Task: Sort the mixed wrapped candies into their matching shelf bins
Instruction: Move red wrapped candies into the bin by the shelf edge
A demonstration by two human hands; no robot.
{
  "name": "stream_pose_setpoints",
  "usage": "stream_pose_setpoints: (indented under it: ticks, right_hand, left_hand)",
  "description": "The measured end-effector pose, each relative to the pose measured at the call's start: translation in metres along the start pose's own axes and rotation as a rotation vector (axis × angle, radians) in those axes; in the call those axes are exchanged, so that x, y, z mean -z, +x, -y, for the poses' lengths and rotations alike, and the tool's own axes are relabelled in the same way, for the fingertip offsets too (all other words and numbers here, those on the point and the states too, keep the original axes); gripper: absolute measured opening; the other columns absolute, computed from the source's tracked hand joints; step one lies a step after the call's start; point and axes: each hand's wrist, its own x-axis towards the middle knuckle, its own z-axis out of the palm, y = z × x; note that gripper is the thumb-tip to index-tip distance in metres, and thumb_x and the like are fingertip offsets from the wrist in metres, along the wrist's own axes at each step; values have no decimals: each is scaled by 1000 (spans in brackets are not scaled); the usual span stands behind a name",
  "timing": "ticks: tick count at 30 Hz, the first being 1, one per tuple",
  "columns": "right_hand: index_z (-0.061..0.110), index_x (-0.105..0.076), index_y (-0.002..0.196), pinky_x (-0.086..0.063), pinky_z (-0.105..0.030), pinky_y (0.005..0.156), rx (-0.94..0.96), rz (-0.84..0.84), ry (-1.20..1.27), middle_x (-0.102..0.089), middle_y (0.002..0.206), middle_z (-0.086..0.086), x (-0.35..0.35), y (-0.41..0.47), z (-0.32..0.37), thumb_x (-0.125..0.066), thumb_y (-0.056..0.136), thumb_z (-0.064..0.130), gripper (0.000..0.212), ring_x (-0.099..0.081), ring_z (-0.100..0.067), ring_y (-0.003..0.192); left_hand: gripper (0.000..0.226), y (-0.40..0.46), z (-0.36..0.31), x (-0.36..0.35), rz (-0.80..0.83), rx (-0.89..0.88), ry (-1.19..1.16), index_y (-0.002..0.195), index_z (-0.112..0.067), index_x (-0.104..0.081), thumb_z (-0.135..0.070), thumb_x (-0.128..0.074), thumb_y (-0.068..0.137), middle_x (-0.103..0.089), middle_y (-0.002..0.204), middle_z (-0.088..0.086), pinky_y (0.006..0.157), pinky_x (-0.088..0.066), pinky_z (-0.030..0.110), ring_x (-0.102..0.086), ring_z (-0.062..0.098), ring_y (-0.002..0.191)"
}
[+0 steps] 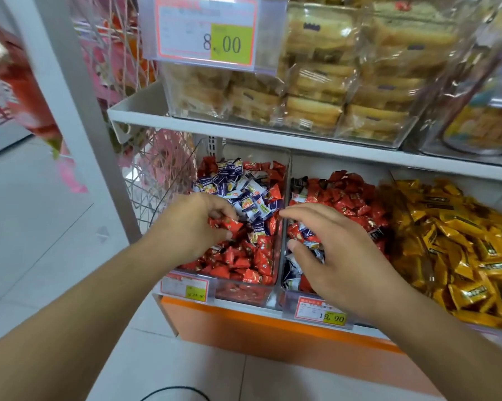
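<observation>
Sorting judged barely begun. Left of the clear plastic bin divider (284, 204), the left hand (197, 227) pinches red wrapped candies (229, 225) over a bin where blue-and-white wrapped candies (238, 186) remain mixed. Right of it, the right hand (330, 250), fingers loosely curled, reaches among stray blue-and-white pieces; grasp uncertain.

Retail shop, snack aisle: clear shelf bins (284, 198) of loose wrapped candies (348, 195), bagged pastries (316, 82) stacked above, printed price tags (206, 30) clipped on. Tag text mostly blurred.
</observation>
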Motion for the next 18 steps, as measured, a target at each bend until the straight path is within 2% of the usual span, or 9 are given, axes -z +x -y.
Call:
stream_pose_setpoints:
  ticks: [3,6,7,9,10,12,15,18]
  right_hand:
    - [38,-48,150,-10,-2,109,-18,-3,6,-43,151,26,0,0,2,-56,105,33,45,-28,8,142]
    - [37,-47,150,-11,-4,110,-15,-1,-2,-43,151,25,-1,0,5,-56,105,34,46,-29,7,143]
    - [36,-48,150,-11,-3,110,-14,-1,-3,-43,151,25,-1,0,5,-56,105,34,46,-29,7,142]
    - [36,-48,149,-11,-1,109,-14,3,-2,-43,150,25,-2,-1,6,-56,105,34,46,-29,8,141]
    - [36,-47,150,-11,-1,108,-14,8,-4,-42,151,25,-1,-2,7,-56,105,34,46,-29,8,141]
    - [36,-46,150,-9,1,107,-16,19,-14,-41,151,25,0,-1,8,-55,105,34,46,-29,7,141]
    - [35,-46,151,-8,3,104,-24,25,-24,-42,152,23,1,1,9,-55,105,34,47,-29,5,142]
    - [34,-45,152,-13,-5,109,-27,15,-42,-42,150,22,-1,7,11,-55,105,36,48,-31,2,142]
  left_hand:
    - [27,-4,2,9,-42,13,-1,93,-48,-69,-28,-84,84,-61,99,-21,60,-45,13,-65,5,86]
    - [23,-3,5,8,-34,5,-21,107,-45,-70,-29,-76,91,-64,105,-14,54,-44,10,-68,10,81]
    - [23,-3,6,6,-12,5,-86,109,-44,-70,-28,-74,94,-67,104,-9,58,-49,13,-70,14,79]
    - [22,-2,7,4,58,13,-329,109,-42,-71,-24,-69,97,-69,103,6,80,-61,33,-73,20,82]
    - [22,-2,6,4,89,23,-430,110,-42,-71,-23,-68,98,-71,106,6,90,-60,41,-75,18,89]
    - [22,-6,1,5,135,26,-506,117,-42,-70,-29,-65,100,-73,119,-6,101,-55,42,-72,9,104]
    - [31,-13,-3,11,147,2,-407,131,-44,-62,-37,-61,101,-69,123,-24,113,-44,39,-62,0,119]
    - [36,-26,-5,23,110,-57,-162,138,-46,-56,-38,-56,103,-57,139,-26,115,-41,34,-55,1,128]
